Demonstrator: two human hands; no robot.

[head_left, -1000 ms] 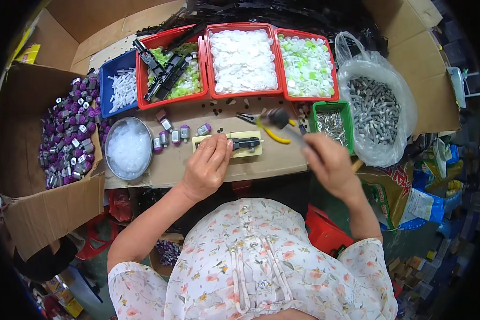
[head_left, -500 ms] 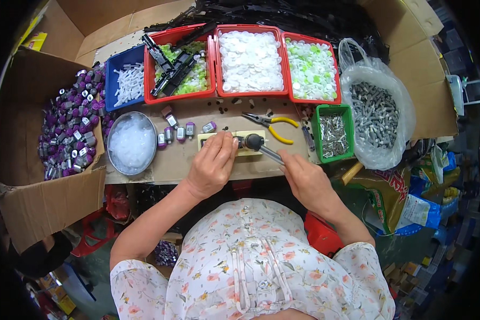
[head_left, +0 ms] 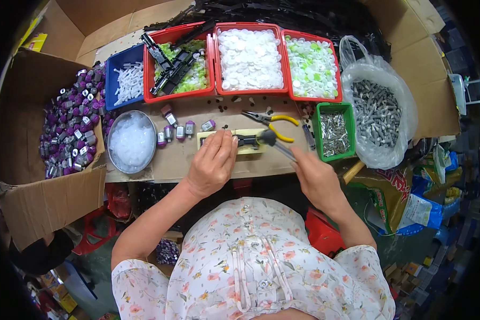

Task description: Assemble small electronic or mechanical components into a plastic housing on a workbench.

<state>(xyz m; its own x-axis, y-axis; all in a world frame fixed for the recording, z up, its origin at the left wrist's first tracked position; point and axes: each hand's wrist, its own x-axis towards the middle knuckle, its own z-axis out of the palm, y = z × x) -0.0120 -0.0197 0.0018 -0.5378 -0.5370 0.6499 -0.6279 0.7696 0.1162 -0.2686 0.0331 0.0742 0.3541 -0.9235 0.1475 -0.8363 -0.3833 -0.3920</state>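
The left hand (head_left: 212, 165) lies fingers-down, pressing a small black part (head_left: 246, 141) onto a yellow jig block (head_left: 253, 149) on the cardboard tabletop (head_left: 170, 160). The right hand (head_left: 316, 178) grips what looks like a small hammer (head_left: 274, 143), its dark head touching the part, just beside yellow-handled pliers (head_left: 269, 121).

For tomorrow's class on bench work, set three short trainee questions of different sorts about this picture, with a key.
1. True or false: the pliers lie on the bench, held by no hand.
2. Which tool does the right hand hold? A hammer; B brush; C knife.
3. Fill in: the left hand rests on the yellow ___.

Key: 1 true; 2 A; 3 block.
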